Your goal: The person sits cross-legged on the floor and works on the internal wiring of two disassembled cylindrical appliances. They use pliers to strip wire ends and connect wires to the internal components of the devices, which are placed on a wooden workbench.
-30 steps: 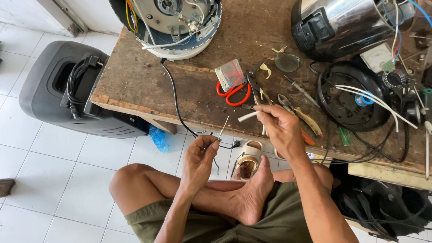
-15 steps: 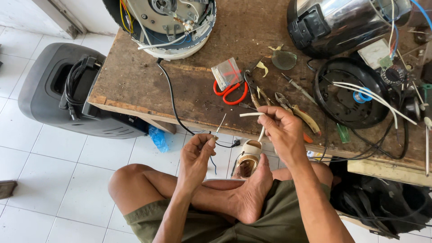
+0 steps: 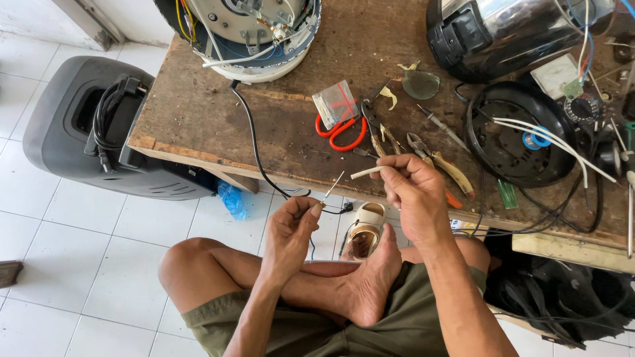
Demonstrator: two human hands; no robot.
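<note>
Clear plastic, with a red stripe across it, makes up the small square packet point(image 3: 336, 104) lying on the worn wooden workbench point(image 3: 198, 125), partly over the red-handled scissors point(image 3: 340, 131). A white rectangular card point(image 3: 557, 74) sits farther right, beside the black round base point(image 3: 512, 142), and a crumpled blue bag point(image 3: 231, 200) lies on the white floor tiles under the bench edge.

The left hand point(image 3: 289, 231) is closed narrowly, thumb and forefinger pinching the end of a thin black wire point(image 3: 259, 162) whose bare metal tip point(image 3: 333, 186) pokes up and to the right. That wire runs back over the bench edge to the opened white appliance point(image 3: 245, 33). The right hand point(image 3: 413, 195) is curled shut around a short white sleeve point(image 3: 366, 173), which points left, near the bare tip but apart from it. Both hands hang just in front of the bench, above the person's crossed legs. Pliers point(image 3: 436, 158) lie on the wood just behind the right hand.
</note>
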